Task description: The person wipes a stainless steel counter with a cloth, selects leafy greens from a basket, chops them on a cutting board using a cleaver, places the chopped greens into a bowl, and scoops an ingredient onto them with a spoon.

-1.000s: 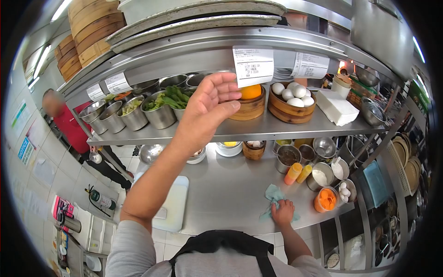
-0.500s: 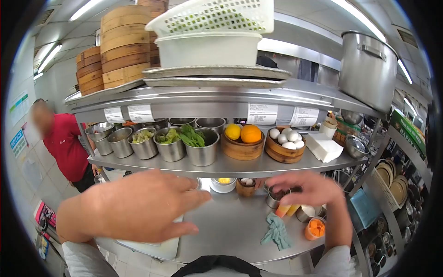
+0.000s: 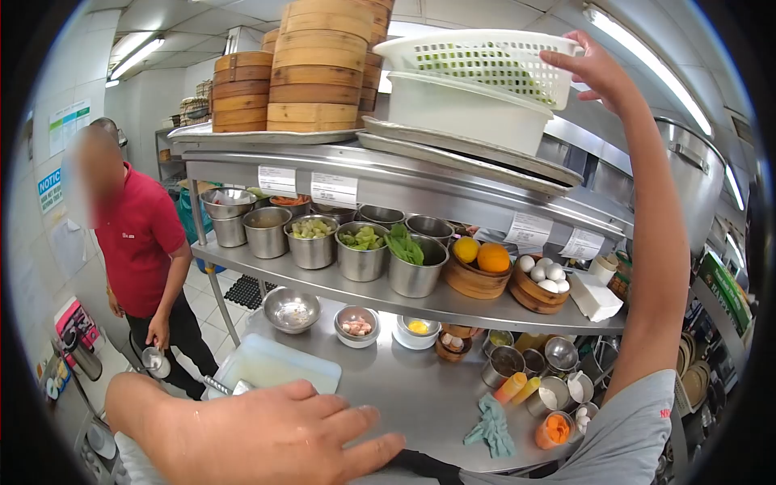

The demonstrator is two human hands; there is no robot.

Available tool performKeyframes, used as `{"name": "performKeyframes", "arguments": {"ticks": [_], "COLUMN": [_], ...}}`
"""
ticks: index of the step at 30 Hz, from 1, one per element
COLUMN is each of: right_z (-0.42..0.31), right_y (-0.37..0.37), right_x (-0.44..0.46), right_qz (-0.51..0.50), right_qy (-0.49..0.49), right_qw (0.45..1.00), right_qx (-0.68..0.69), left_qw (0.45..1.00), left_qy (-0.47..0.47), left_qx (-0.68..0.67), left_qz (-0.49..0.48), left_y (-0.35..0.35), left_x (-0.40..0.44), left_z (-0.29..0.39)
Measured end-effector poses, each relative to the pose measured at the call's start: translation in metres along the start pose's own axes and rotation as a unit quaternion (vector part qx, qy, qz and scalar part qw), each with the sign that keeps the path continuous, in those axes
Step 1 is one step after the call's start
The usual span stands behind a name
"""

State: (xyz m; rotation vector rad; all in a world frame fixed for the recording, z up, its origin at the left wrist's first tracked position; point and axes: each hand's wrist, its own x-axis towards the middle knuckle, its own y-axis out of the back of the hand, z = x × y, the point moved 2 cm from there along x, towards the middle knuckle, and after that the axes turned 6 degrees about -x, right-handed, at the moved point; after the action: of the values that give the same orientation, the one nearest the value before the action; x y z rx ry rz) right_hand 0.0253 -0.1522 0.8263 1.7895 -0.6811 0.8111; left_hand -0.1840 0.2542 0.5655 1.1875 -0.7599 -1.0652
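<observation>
My right hand [image 3: 594,69] is raised at the top right, its fingers at the right rim of a white perforated basket [image 3: 477,61] with green leaves inside. The basket rests tilted on a white tub [image 3: 465,109], which stands on metal trays [image 3: 469,153] on the top shelf. Low in front of me, my left hand [image 3: 299,432] hovers with its fingers spread and nothing in them. Just beyond it lie a white cutting board [image 3: 279,364] and a knife [image 3: 241,388], partly hidden by the hand.
A person in a red shirt [image 3: 141,234] stands at the left, holding a small container. Steel pots of vegetables [image 3: 364,263], oranges [image 3: 493,258] and eggs [image 3: 552,272] line the middle shelf. A teal cloth [image 3: 490,428], sauce bottles [image 3: 509,388] and bowls [image 3: 356,326] sit on the counter.
My right hand has risen from above the counter to the basket's rim. My left hand has moved lower and rightward. The view has turned left and up, showing more of the person in red.
</observation>
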Motion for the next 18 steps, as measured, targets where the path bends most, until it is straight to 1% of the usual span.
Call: {"name": "performKeyframes", "arguments": {"ticks": [2, 3, 4, 5, 7, 9, 10, 11, 13, 14, 16, 18], "right_z": [-0.002, 0.001, 0.006, 0.009, 0.016, 0.024, 0.024, 0.024, 0.048, 0.056, 0.071, 0.069], "right_y": [-0.001, -0.004, -0.013, -0.015, -0.018, -0.014, -0.008, 0.003, 0.031, 0.05, 0.096, 0.144], "right_x": [0.024, 0.03, 0.032, 0.035, 0.041, 0.045, 0.043, 0.044, 0.063, 0.066, 0.062, 0.035], "right_qz": [-0.037, -0.057, 0.034, 0.041, 0.052, 0.081, 0.065, 0.051, 0.109, 0.129, 0.12, 0.141], "right_qy": [-0.018, -0.028, -0.018, -0.012, 0.005, -0.004, -0.014, -0.026, -0.039, -0.022, 0.025, 0.022], "right_qw": [0.999, 0.998, 0.999, 0.998, 0.996, 0.992, 0.993, 0.993, 0.99, 0.989, 0.987, 0.982], "right_qx": [0.009, 0.012, 0.035, 0.044, 0.068, 0.094, 0.1, 0.105, 0.084, 0.074, 0.106, 0.12], "left_qw": [0.999, 1.0, 1.0, 0.999, 0.999, 0.999, 0.999, 0.999, 1.0, 0.999, 0.999, 0.996], "left_qy": [-0.024, -0.006, 0.014, 0.035, 0.038, 0.037, 0.036, 0.028, 0.005, -0.004, -0.024, -0.054], "left_qx": [0.009, 0.006, 0.001, -0.007, -0.004, -0.006, -0.009, -0.017, -0.029, -0.034, -0.044, -0.067], "left_qz": [0.041, 0.025, 0.011, -0.002, -0.009, -0.015, -0.015, -0.009, 0.001, 0.004, 0.007, 0.018], "left_y": [-0.007, -0.01, -0.011, -0.013, -0.019, -0.03, -0.036, -0.042, -0.053, -0.055, -0.059, -0.065], "left_x": [-0.008, -0.013, -0.018, -0.025, -0.035, -0.045, -0.049, -0.052, -0.057, -0.058, -0.058, -0.053], "left_z": [-0.021, -0.026, -0.03, -0.036, -0.043, -0.051, -0.054, -0.058, -0.067, -0.07, -0.077, -0.088]}}
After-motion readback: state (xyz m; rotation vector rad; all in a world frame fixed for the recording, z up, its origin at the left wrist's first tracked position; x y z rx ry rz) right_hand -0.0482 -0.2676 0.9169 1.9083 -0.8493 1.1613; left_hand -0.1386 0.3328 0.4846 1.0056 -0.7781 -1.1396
